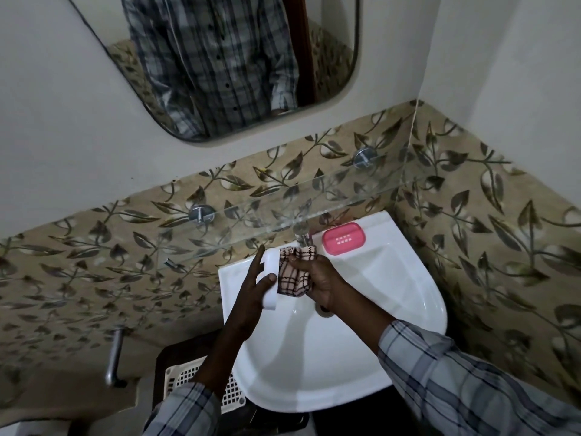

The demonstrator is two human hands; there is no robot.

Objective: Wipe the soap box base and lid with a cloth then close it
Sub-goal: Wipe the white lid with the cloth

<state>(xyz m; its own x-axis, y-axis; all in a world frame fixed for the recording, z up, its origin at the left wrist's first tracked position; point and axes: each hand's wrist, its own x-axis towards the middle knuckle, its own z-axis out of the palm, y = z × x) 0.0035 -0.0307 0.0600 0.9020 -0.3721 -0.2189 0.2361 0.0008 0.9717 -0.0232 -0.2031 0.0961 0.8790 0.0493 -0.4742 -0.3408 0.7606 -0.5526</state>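
My left hand holds a white soap box lid on its edge above the left side of the sink. My right hand grips a pink checked cloth and presses it against the lid's inner side. The pink soap box base lies open on the sink's back rim, right of the tap, apart from both hands.
A white sink fills the middle, with a chrome tap at its back. A glass shelf juts out over the tap. A mirror hangs above. A white lattice basket stands lower left.
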